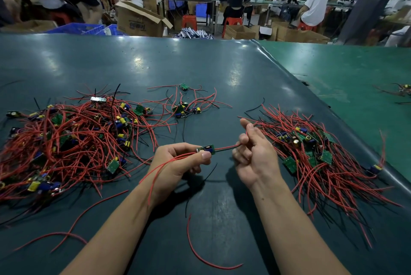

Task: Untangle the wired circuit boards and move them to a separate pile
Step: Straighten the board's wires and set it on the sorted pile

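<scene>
a single board (205, 149) is held just above the bench (222, 70), near the middle, between the tangled pile (66, 141) on the left and the sorted pile (322, 154) on the right. it is pinched by the left hand (178, 161), thumb on top and fingers (195, 169) curled beneath, while one of its red wires (226, 147) is gripped by the right hand (253, 152), whose fingers are curled round the wire with the index raised. the step in hand appears to be the drawing straight of the leads before the board is laid on the right pile. it is best done with the board kept firmly pinched by its edges, so that strain is taken by the hand and not by the solder joints, and with the wire run smoothly through the right fingers rather than jerked. the long lead trailing over the left wrist should be checked for snags on the left pile before the board is carried across. the board looks small, green and narrow, with a blue part on it; thin red wires leave both ends. finer detail cannot be made out.
</scene>
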`<action>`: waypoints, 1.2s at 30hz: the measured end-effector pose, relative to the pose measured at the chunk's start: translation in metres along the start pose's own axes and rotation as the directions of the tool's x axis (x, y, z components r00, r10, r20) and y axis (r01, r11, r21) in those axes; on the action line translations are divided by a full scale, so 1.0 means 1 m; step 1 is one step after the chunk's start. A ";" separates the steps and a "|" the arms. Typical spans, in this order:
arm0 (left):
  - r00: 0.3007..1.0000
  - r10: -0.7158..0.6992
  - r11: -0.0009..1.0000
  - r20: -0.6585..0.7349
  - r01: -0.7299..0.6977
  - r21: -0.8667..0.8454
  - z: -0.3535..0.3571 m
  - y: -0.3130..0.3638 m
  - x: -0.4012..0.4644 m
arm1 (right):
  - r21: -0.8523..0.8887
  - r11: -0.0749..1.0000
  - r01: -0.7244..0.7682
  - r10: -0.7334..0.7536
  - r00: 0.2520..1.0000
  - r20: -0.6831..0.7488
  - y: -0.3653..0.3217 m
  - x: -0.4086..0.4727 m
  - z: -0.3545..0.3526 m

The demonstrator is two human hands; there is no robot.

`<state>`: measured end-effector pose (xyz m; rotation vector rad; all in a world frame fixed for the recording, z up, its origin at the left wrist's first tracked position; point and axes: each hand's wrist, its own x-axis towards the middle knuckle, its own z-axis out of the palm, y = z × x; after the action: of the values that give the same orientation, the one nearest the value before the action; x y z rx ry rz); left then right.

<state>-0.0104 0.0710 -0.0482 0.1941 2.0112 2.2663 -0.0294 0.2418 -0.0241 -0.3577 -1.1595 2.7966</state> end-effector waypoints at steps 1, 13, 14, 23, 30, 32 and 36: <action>1.000 0.002 1.000 -0.005 -0.002 0.000 0.000 0.000 0.000 | -0.020 1.000 0.023 -0.023 0.999 -0.029 0.000 0.000 0.000; 1.000 -0.002 1.000 -0.011 0.002 -0.011 -0.003 -0.004 0.002 | 0.106 0.994 0.037 -0.030 0.997 -0.069 -0.005 0.002 -0.006; 1.000 -0.001 1.000 -0.016 0.000 -0.012 -0.003 -0.003 0.002 | 0.115 0.993 0.029 -0.021 0.997 -0.070 -0.006 0.003 -0.006; 0.992 -0.034 0.982 -0.125 0.010 -0.187 -0.005 -0.005 0.005 | -0.431 0.888 -0.159 0.242 0.960 0.143 0.026 -0.019 0.012; 0.994 -0.026 0.978 -0.102 0.005 -0.207 -0.005 -0.003 0.007 | -0.402 0.916 0.011 0.012 0.999 0.053 0.013 -0.008 0.002; 0.994 -0.031 0.974 -0.104 0.007 -0.224 -0.005 -0.003 0.007 | -0.329 0.942 0.059 -0.070 0.997 -0.022 0.005 -0.003 -0.002; 0.996 -0.042 0.980 -0.079 0.026 -0.199 -0.003 -0.003 0.007 | -0.283 0.944 0.167 -0.213 0.967 -0.141 -0.001 0.003 -0.006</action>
<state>-0.0175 0.0693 -0.0515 0.0491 1.7935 2.4703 -0.0305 0.2470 -0.0283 -0.4673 -1.4503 2.3955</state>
